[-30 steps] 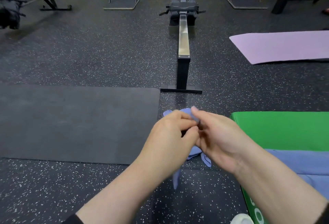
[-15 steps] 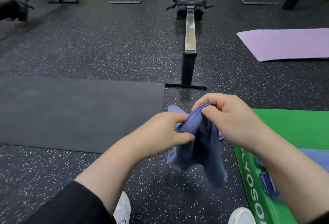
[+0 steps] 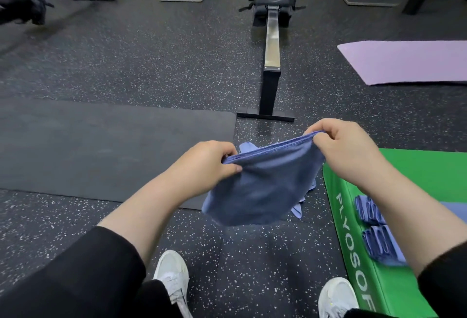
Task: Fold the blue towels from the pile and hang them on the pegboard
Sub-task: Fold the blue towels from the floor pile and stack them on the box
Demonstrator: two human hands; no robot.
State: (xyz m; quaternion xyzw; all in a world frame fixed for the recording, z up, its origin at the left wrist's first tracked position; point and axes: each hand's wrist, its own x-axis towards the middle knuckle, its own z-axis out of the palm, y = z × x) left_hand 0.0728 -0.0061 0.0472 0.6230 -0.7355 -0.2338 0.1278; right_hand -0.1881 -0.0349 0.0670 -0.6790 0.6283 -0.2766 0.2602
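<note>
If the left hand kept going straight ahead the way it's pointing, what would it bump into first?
The left hand, pinching the blue towel, points forward and a little right. Nothing stands close in front. Probably it would reach the rowing machine's black foot first, though depth is hard to judge.

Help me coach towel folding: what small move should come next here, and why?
Probably bring the right hand across to the left hand, halving the blue towel. Both hands pinch its top edge, stretched between them, and the cloth hangs open in the air.
</note>
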